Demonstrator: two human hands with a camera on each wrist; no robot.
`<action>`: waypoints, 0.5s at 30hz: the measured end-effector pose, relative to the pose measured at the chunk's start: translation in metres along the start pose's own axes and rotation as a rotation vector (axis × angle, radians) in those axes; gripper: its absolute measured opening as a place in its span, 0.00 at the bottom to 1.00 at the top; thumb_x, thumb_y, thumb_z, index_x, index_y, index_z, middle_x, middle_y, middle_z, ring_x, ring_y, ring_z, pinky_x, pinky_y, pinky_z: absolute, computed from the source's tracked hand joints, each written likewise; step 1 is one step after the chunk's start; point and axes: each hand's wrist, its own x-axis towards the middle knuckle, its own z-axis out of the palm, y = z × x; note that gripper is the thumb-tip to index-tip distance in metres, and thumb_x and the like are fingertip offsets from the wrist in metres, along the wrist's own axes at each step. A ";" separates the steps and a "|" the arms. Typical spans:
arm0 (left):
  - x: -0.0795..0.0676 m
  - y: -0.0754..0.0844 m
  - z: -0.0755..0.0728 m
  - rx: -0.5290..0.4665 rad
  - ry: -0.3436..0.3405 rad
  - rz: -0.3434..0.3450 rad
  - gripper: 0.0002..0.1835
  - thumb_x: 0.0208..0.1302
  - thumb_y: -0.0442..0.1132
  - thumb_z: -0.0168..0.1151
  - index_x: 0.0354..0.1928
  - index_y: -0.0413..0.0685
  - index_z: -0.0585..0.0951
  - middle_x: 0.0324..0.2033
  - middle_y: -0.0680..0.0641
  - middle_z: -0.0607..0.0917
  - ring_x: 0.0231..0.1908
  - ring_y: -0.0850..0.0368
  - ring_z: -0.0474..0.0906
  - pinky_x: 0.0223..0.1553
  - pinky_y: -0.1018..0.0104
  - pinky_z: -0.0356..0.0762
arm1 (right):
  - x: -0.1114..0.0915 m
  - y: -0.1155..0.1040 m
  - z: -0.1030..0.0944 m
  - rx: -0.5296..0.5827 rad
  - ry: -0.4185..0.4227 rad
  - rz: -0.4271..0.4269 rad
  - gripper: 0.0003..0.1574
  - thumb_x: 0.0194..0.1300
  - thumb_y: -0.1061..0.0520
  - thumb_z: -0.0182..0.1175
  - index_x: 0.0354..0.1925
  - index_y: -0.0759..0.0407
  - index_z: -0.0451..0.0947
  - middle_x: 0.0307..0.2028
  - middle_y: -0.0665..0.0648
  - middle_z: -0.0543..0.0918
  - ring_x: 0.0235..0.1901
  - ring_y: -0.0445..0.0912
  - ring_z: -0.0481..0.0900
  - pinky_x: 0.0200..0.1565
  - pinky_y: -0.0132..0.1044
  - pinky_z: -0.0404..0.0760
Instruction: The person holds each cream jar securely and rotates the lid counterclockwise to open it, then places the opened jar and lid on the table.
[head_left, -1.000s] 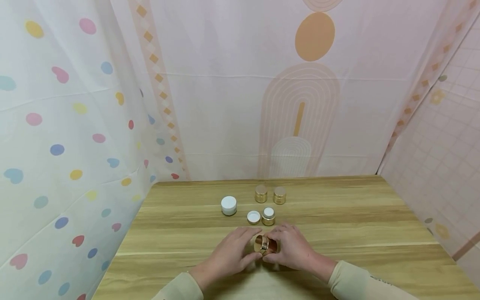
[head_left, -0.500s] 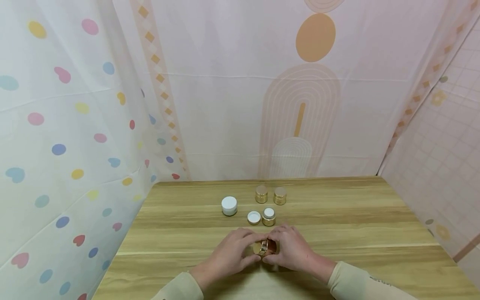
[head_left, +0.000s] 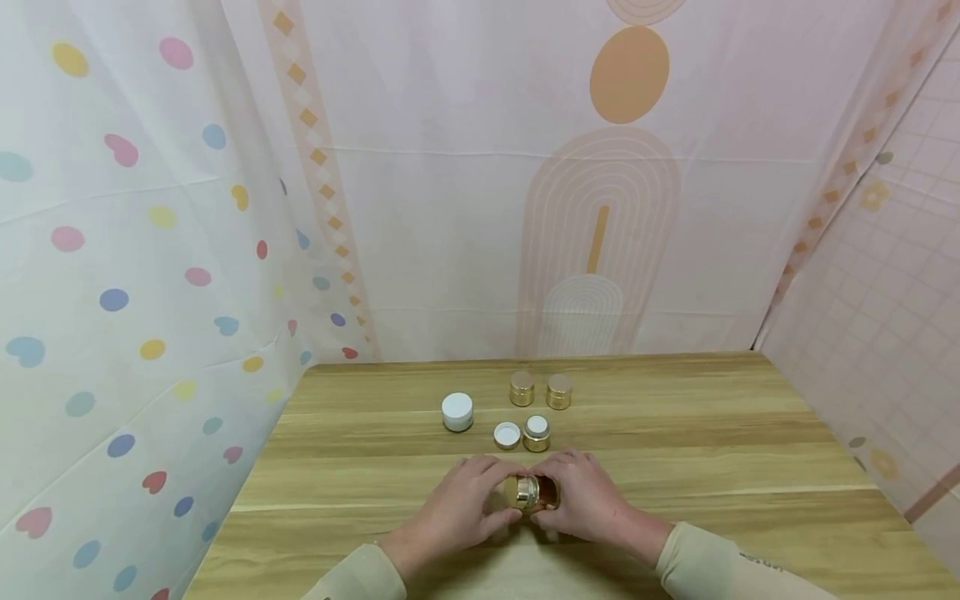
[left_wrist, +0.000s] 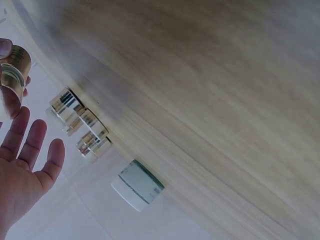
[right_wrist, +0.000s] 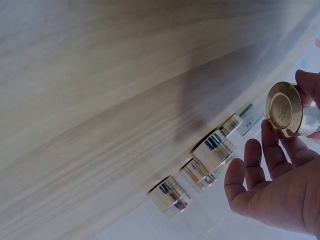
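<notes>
A shiny gold cosmetic jar (head_left: 528,493) is held on its side low over the wooden table, between both hands. My left hand (head_left: 467,504) grips its left end with thumb and fingertips. My right hand (head_left: 588,498) holds the other end, thumb below and fingers above. In the right wrist view, the jar's round gold base (right_wrist: 284,110) shows raised lettering too small to read. The left wrist view catches the jar (left_wrist: 19,62) at its left edge. Behind the hands, another gold jar (head_left: 536,440) stands with a white top exposed, beside an upturned lid (head_left: 507,435) with a white inside.
Two capped gold jars (head_left: 522,388) stand side by side farther back. To the left is a white jar (head_left: 457,412) with its lid on. The wooden table (head_left: 690,433) meets patterned curtains (head_left: 450,208) at the back and sides.
The held gold jar has turned and shifted slightly to the right. My left fingers have come in against its left end. The other jars and the loose lid have stayed put.
</notes>
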 end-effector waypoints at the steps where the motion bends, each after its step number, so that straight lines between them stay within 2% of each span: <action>1: 0.000 0.000 0.000 -0.001 0.000 -0.004 0.28 0.66 0.51 0.76 0.66 0.58 0.80 0.57 0.55 0.87 0.59 0.55 0.82 0.63 0.52 0.80 | 0.000 0.000 0.000 0.003 0.006 -0.002 0.33 0.44 0.48 0.86 0.50 0.49 0.88 0.47 0.49 0.92 0.50 0.47 0.85 0.55 0.51 0.83; 9: 0.001 -0.002 0.001 -0.008 0.017 -0.028 0.28 0.61 0.49 0.79 0.61 0.55 0.79 0.56 0.55 0.87 0.58 0.54 0.83 0.63 0.46 0.78 | 0.002 0.002 0.001 0.036 0.033 -0.011 0.27 0.41 0.51 0.85 0.43 0.44 0.88 0.42 0.41 0.91 0.47 0.45 0.85 0.52 0.50 0.83; 15: 0.001 -0.006 0.004 -0.003 0.038 -0.045 0.29 0.60 0.49 0.79 0.62 0.55 0.80 0.55 0.54 0.88 0.57 0.54 0.84 0.63 0.44 0.78 | 0.002 0.003 0.001 0.045 0.030 0.007 0.28 0.42 0.49 0.85 0.45 0.46 0.88 0.43 0.42 0.92 0.46 0.45 0.84 0.52 0.48 0.82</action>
